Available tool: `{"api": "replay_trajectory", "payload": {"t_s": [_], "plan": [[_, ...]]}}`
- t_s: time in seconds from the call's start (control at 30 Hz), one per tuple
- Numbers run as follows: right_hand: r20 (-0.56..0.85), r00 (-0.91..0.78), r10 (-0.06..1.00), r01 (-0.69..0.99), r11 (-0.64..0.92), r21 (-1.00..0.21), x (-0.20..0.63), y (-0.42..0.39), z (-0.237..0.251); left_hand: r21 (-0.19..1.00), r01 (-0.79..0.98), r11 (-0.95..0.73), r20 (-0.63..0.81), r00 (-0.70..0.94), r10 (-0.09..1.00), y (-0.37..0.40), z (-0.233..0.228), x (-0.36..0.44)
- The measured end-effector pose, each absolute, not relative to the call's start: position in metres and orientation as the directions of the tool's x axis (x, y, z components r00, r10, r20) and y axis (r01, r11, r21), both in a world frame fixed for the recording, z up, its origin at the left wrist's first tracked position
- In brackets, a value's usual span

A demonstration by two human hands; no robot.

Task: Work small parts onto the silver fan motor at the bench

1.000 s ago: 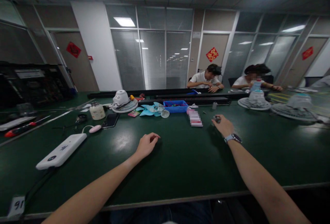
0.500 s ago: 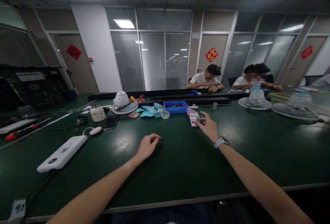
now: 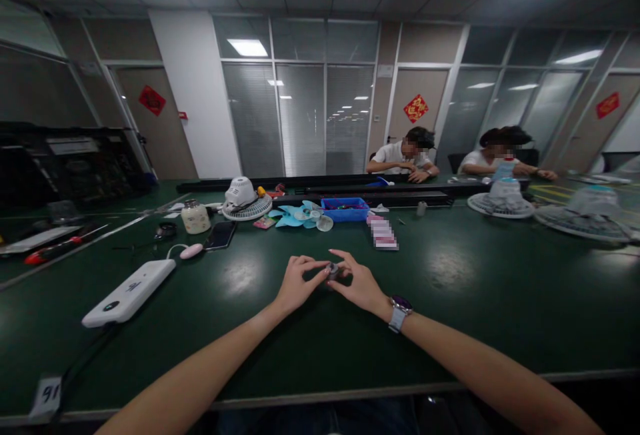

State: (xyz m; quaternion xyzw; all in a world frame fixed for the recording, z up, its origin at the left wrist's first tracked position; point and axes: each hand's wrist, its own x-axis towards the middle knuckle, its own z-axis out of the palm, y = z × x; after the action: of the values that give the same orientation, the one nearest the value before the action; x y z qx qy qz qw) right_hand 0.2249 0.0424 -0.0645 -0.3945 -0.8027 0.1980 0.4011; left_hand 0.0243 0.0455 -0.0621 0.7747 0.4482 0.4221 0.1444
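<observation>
Between my two hands, just above the green tabletop, is a small grey cylindrical piece; its exact kind is too small to make out. My left hand pinches its left side between thumb and fingers. From the right, my right hand closes thumb and fingers about the same piece, with the index finger raised over it. A watch is on my right wrist. Beyond the hands lies a pink and white pack, partly blurred out.
Behind lie light blue fan blades, a blue tray of small parts and a white fan head. At left are a white power bank-like box, a phone and a cream jar. Two people sit across the table.
My right hand has come back from beside the pink and white pack, bringing the small grey piece toward me. My left hand has shifted slightly and now grips the piece too.
</observation>
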Motion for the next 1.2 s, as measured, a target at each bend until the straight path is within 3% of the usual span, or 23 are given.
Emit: {"api": "replay_trajectory", "payload": {"t_s": [0.4,0.67,0.87,1.03,1.2], "plan": [[0.473,-0.381,0.795,0.493,0.607,-0.623,0.225,0.042,-0.064,0.640,0.561,-0.526,0.519,0.190,0.833,0.046,-0.059,0.043],[0.436,-0.380,0.816,0.504,0.577,-0.643,0.225,0.040,-0.059,0.662,0.541,-0.518,0.579,0.070,0.813,0.047,-0.053,0.041],[0.465,-0.376,0.802,0.508,0.598,-0.620,0.225,0.040,-0.061,0.588,0.722,-0.365,0.400,0.133,0.907,0.061,-0.073,0.019],[0.470,-0.296,0.831,0.446,0.556,-0.702,0.227,0.042,-0.062,0.508,0.797,-0.325,0.327,0.170,0.929,0.065,-0.082,0.014],[0.542,-0.092,0.836,0.493,0.511,-0.704,0.259,0.069,-0.055,0.509,0.793,-0.335,0.316,0.190,0.930,0.064,-0.083,0.013]]}}
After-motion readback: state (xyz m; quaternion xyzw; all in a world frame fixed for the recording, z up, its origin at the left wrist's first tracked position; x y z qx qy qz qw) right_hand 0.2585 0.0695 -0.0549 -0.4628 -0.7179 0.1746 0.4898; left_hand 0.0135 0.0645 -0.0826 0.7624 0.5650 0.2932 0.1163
